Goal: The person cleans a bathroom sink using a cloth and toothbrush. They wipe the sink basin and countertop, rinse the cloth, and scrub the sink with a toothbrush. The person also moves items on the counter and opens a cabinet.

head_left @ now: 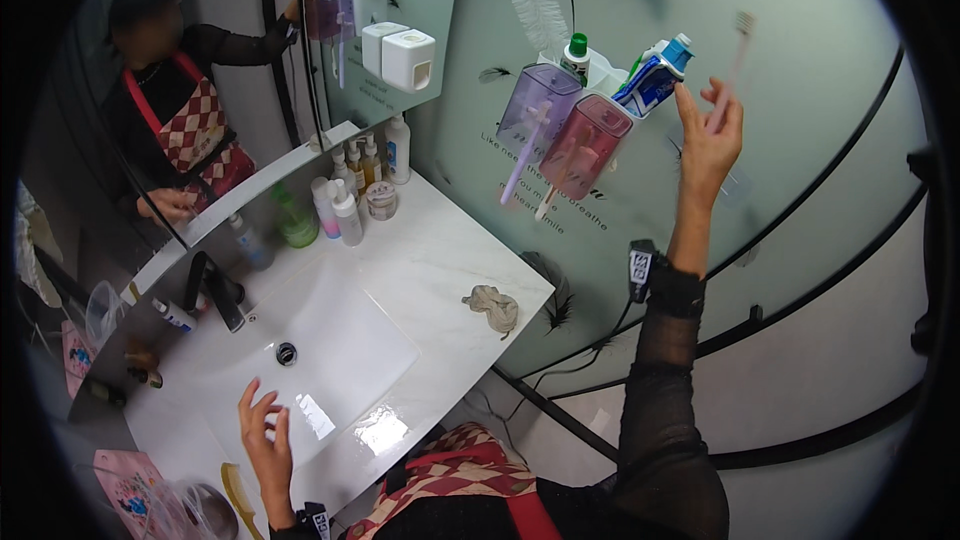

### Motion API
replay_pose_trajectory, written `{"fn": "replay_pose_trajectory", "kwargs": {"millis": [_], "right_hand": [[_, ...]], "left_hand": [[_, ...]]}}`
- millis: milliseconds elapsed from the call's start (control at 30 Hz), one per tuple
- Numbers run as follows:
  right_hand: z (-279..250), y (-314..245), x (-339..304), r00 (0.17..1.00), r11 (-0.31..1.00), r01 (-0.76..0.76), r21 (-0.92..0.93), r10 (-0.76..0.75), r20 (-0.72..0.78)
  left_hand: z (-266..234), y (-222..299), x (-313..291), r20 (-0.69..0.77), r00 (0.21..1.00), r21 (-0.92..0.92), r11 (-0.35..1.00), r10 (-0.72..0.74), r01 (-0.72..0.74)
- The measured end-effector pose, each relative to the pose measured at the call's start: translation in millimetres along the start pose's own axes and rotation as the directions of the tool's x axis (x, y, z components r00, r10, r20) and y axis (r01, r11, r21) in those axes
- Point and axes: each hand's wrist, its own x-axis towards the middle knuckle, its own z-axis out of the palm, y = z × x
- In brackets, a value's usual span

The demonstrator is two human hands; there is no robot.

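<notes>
Toothbrush (738,55) near vertical, bristle head up, long axis slightly tilted, up by the wall holder (570,130). Right hand (708,135) raised overhead, arm stretched up, fingers pinched on its handle. Left hand (265,435) empty, fingers loosely spread, hovering low over the sink (330,340) edge of the surface (450,260).

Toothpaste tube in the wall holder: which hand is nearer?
Right. The right hand, holding a toothbrush, is raised just right of the toothpaste tube. The left hand is far below, over the sink edge.
</notes>
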Motion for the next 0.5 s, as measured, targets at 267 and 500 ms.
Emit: {"fn": "replay_pose_trajectory", "kwargs": {"millis": [267, 500], "right_hand": [[19, 49, 31, 0.968, 0.989, 0.1, -0.109, -0.071, 0.24], [22, 87, 65, 0.91, 0.984, -0.069, -0.163, 0.129, 0.394]], "left_hand": [[21, 8, -2, 0.082, 0.987, -0.093, 0.987, 0.14, -0.133], [-1, -19, -28, 0.122, 0.99, -0.103, 0.993, 0.069, -0.056]]}}
